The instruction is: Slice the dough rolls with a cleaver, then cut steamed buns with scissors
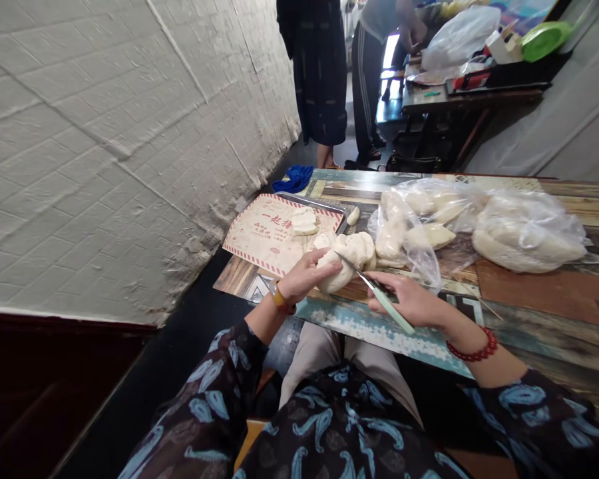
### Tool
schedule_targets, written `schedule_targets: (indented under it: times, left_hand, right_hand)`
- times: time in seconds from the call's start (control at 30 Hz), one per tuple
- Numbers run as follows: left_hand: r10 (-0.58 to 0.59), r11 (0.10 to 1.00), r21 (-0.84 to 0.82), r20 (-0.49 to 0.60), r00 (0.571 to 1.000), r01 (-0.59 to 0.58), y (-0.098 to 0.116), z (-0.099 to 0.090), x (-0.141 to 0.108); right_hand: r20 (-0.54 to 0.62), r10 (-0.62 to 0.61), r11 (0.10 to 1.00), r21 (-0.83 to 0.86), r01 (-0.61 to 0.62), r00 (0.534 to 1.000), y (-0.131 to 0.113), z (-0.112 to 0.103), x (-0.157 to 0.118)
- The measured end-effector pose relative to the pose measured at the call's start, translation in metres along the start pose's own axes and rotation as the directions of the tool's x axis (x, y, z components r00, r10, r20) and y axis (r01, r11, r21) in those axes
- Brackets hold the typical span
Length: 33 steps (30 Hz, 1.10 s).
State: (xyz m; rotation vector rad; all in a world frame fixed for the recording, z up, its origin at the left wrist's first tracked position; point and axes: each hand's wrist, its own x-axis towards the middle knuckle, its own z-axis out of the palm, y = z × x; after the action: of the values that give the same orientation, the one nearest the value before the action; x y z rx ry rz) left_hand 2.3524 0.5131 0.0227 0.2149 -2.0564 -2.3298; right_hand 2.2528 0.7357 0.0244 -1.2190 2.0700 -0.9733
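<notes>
My left hand (307, 274) is closed on a pale, dough-like piece (335, 274) near the table's front edge. In my right hand (402, 298) is a knife (390, 307) with a light green handle; its blade points left and rests against the piece. More pale slices (362, 246) lie just behind my left hand. A few others (303, 221) sit on a printed paper sheet (259, 233), which covers part of a dark tray (347, 216). One small piece (353, 215) lies to the right of the tray.
Clear plastic bags (529, 229) of pale pieces stand on the right of the patterned table (544, 293). A blue cloth (294, 178) lies at its far left corner. A white wall is left. Two people stand beyond, near a cluttered table (474, 100).
</notes>
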Motion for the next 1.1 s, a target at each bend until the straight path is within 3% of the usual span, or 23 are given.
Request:
schedule_targets:
  times: [0.3,0.53,0.73,0.87,0.97,1.1]
  left_hand:
    - [-0.057,0.998,-0.032,0.025,0.998,0.058,0.003,-0.007,0.009]
    - [-0.071,0.996,-0.052,0.044,0.997,0.073,0.005,-0.009,0.009]
    - [-0.078,0.996,-0.031,0.080,0.994,0.081,0.004,-0.011,0.002]
    - [-0.072,0.997,-0.005,0.092,0.993,0.073,0.006,-0.011,-0.003]
    - [-0.103,0.994,-0.029,0.098,0.990,0.106,0.001,-0.015,-0.002]
    - [-0.157,0.987,-0.014,0.081,0.984,0.158,-0.012,-0.024,0.005]
  right_hand:
    - [-0.083,-0.111,0.991,0.067,0.117,0.990,0.016,0.009,0.002]
    - [-0.037,-0.128,0.987,0.090,0.131,0.991,0.012,0.009,0.001]
    - [-0.003,-0.011,0.996,0.084,0.011,1.000,0.011,0.014,0.006]
    - [0.012,-0.034,0.993,0.113,0.032,0.999,0.003,0.018,0.009]
    - [0.035,-0.004,0.975,0.223,-0.004,0.999,-0.003,0.022,0.007]
    - [0.089,0.163,0.868,0.460,-0.186,0.983,-0.005,0.033,0.009]
